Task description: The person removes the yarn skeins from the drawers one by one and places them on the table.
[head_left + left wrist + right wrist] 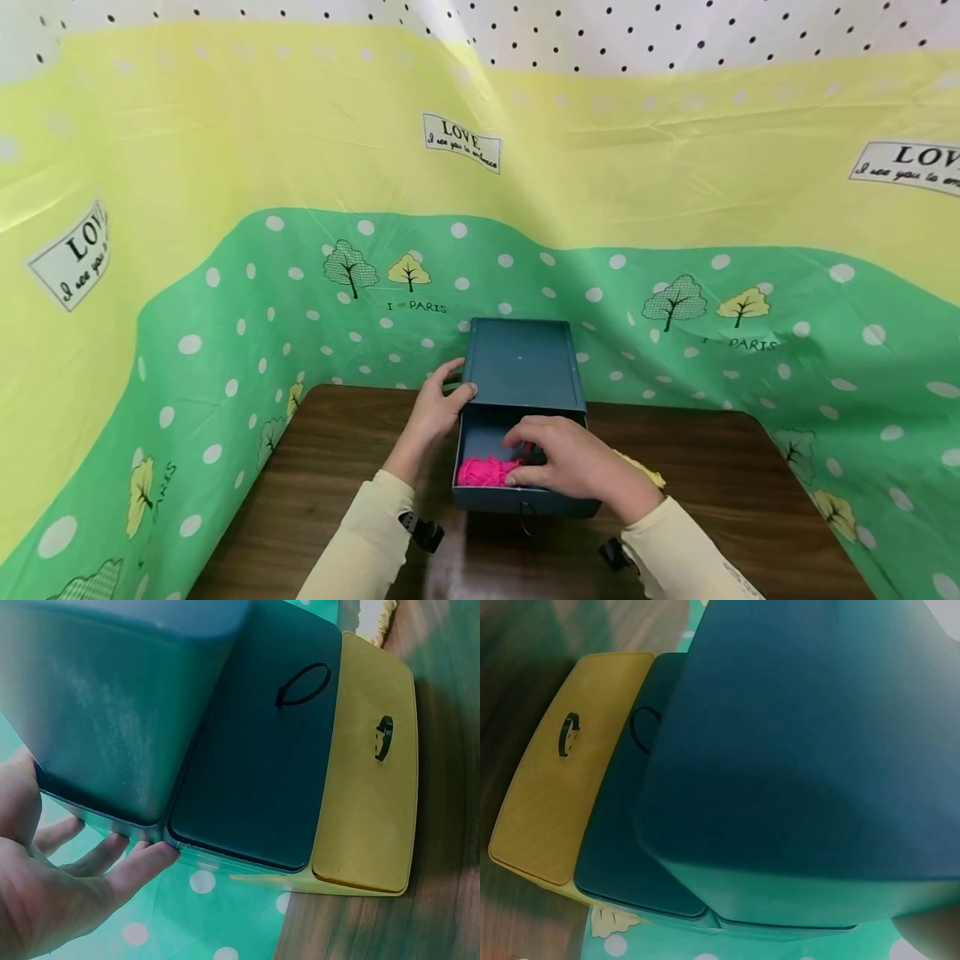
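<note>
Head: the right hand (562, 454) reaches into a drawer (495, 500), fingers half spread, gripping nothing, thumb beside fluffy pink yarn (483, 472) at its left front. The left hand (438, 408) rests on the smooth blue box (521, 362). Below lies a dark wood-grain worktop (285, 483); a printed curtain (300, 125) encloses it.

Left wrist: loosely straight fingers touch the side, near a flat yellow drawer front (360, 787).

Right wrist: the drawer's rounded corner blocks the fingers.
</note>
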The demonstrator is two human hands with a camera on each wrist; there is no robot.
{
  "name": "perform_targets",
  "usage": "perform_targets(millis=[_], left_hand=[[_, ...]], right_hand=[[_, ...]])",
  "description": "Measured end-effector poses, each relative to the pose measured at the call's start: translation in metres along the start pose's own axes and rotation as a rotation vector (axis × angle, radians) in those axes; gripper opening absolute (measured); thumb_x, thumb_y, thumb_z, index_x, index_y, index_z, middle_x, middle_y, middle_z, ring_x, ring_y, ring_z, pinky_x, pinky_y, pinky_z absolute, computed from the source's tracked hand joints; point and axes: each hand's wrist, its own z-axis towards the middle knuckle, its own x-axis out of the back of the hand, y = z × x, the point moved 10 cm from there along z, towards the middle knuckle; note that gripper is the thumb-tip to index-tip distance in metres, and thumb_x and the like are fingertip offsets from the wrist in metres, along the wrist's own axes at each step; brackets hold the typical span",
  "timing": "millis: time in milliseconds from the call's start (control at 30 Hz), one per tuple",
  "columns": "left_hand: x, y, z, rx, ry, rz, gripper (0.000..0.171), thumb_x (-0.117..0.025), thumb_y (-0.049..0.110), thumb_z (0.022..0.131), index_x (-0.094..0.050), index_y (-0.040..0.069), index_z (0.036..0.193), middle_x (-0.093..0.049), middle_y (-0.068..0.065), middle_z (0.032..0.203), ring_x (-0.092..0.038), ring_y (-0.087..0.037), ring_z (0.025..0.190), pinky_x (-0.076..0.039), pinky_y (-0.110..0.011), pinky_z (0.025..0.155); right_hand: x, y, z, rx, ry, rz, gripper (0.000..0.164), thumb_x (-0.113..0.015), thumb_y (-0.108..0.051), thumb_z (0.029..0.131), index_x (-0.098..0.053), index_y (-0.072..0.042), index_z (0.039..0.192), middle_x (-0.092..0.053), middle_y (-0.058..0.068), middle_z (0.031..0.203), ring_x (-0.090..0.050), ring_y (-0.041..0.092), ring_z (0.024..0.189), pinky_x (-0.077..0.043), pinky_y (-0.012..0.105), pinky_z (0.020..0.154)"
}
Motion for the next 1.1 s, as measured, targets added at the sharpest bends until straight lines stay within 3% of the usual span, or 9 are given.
perform_targets(millis=[200, 500, 833, 967, 1100], left_hand=[[0.003, -0.001, 0.0, 0.007, 0.008, 0.014, 0.06, -0.065, 0.025, 0.099, -0.046, 0.017, 0.156, -0.051, -0.018, 0.148, -0.059, -0.038, 0.125, -0.055, -0.051, 0.097], [0.002, -0.001, 0.0, -0.002, 0.004, 0.015, 0.059, -0.065, 0.024, 0.099, -0.046, 0.018, 0.155, -0.052, -0.018, 0.147, -0.06, -0.037, 0.123, -0.057, -0.049, 0.093], [-0.001, 0.001, -0.001, -0.011, -0.017, -0.029, 0.06, -0.064, 0.023, 0.1, -0.045, 0.016, 0.156, -0.049, -0.022, 0.15, -0.056, -0.041, 0.128, -0.057, -0.051, 0.09], [-0.001, 0.007, -0.004, 0.0, -0.028, -0.025, 0.061, -0.062, 0.02, 0.101, -0.041, 0.01, 0.158, -0.046, -0.025, 0.151, -0.054, -0.044, 0.129, -0.056, -0.053, 0.092], [-0.001, 0.007, -0.004, 0.004, -0.022, -0.017, 0.061, -0.062, 0.02, 0.101, -0.042, 0.012, 0.157, -0.047, -0.024, 0.15, -0.054, -0.043, 0.13, -0.056, -0.052, 0.094]], right_hand=[[-0.008, 0.001, 0.005, 0.006, -0.085, -0.01, 0.031, -0.08, -0.04, 0.09, -0.074, -0.022, 0.115, -0.071, -0.011, 0.108, -0.063, 0.002, 0.092, -0.057, 0.029, 0.084], [-0.013, 0.005, 0.006, 0.007, -0.124, 0.021, 0.026, -0.079, -0.032, 0.092, -0.076, -0.023, 0.116, -0.074, -0.015, 0.108, -0.065, -0.002, 0.091, -0.058, 0.027, 0.083], [-0.006, 0.004, 0.004, 0.04, -0.058, 0.039, 0.015, -0.078, -0.02, 0.09, -0.077, -0.027, 0.103, -0.069, -0.016, 0.1, -0.06, 0.003, 0.082, -0.053, 0.022, 0.073], [-0.001, 0.003, 0.004, 0.056, -0.028, 0.046, 0.015, -0.078, -0.018, 0.089, -0.076, -0.026, 0.102, -0.067, -0.015, 0.1, -0.058, 0.004, 0.083, -0.052, 0.023, 0.074], [0.005, 0.003, 0.003, 0.056, -0.006, 0.067, 0.013, -0.079, -0.019, 0.089, -0.075, -0.026, 0.099, -0.066, -0.014, 0.099, -0.058, 0.006, 0.083, -0.053, 0.023, 0.074]])
